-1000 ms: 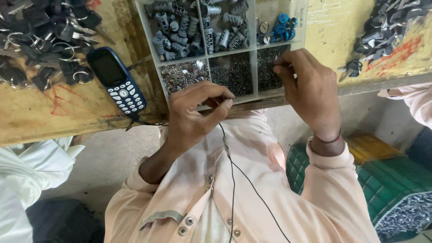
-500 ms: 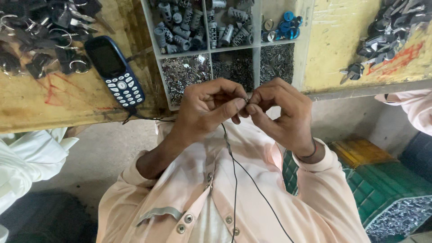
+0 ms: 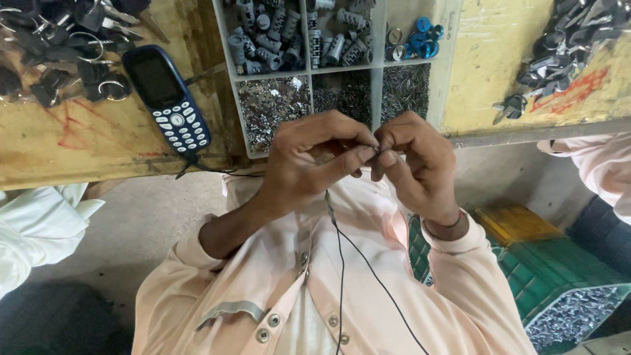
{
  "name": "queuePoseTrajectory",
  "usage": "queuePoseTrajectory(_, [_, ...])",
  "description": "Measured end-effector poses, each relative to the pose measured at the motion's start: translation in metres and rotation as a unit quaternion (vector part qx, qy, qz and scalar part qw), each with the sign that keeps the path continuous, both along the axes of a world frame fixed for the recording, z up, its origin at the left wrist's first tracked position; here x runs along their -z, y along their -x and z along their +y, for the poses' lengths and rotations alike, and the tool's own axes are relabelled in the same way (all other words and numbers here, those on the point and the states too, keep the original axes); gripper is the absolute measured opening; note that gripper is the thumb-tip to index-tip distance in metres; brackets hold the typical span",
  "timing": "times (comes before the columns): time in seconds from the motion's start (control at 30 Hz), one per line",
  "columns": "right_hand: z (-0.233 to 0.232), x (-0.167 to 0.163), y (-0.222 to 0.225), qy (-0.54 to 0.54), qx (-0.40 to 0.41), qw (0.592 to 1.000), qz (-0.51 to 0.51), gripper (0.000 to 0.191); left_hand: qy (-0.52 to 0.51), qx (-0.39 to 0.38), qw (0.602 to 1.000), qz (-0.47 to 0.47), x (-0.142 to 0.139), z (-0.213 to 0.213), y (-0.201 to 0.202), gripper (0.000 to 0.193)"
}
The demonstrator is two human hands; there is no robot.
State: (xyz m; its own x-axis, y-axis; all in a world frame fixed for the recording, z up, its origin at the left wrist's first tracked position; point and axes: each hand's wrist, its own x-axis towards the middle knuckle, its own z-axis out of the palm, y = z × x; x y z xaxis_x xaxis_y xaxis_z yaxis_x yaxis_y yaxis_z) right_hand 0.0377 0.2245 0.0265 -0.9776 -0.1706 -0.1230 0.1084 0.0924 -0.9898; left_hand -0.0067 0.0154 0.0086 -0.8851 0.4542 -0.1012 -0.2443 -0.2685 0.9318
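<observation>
Left hand point(image 3: 309, 161) and right hand point(image 3: 414, 164) pinch a tiny metal part point(image 3: 376, 148) just beyond the bench edge point(image 3: 118, 172).

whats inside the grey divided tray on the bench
The divided tray holds grey metal cylinders, blue rings and heaps of tiny silvery pins. Both hands, left hand and right hand, cover its near edge.

The yellow, worn worktop point(image 3: 79, 141) carries a blue phone point(image 3: 166, 98), a heap of dark keys with rings point(image 3: 59, 46), a white compartment tray point(image 3: 453, 59) of small metal parts, and more keys point(image 3: 565, 46).
</observation>
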Motion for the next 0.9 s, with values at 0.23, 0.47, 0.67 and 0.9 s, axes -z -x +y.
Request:
queuePoseTrajectory(0.23, [0.029, -0.010, -0.003, 0.038, 0.022, 0.998, -0.039, 0.019, -0.105, 0.042, 0.992, -0.055, 0.000, 0.034, 0.009, 0.013])
queuePoseTrajectory(0.47, [0.045, -0.004, 0.004, 0.054, 0.027, 0.996, -0.067, 0.014, -0.062, 0.045, 0.997, -0.004, -0.001, 0.047, 0.018, 0.012])
queuePoseTrajectory(0.67, [0.049, 0.004, 0.009, 0.046, 0.042, 0.997, -0.044, 0.012, 0.014, 0.003, 0.993, 0.116, 0.000, 0.053, 0.023, 0.012])
queuePoseTrajectory(0.9, [0.061, 0.009, 0.001, -0.018, 0.117, 0.993, 0.010, 0.015, 0.008, 0.005, 0.993, 0.117, 0.002, 0.081, 0.030, 0.012])
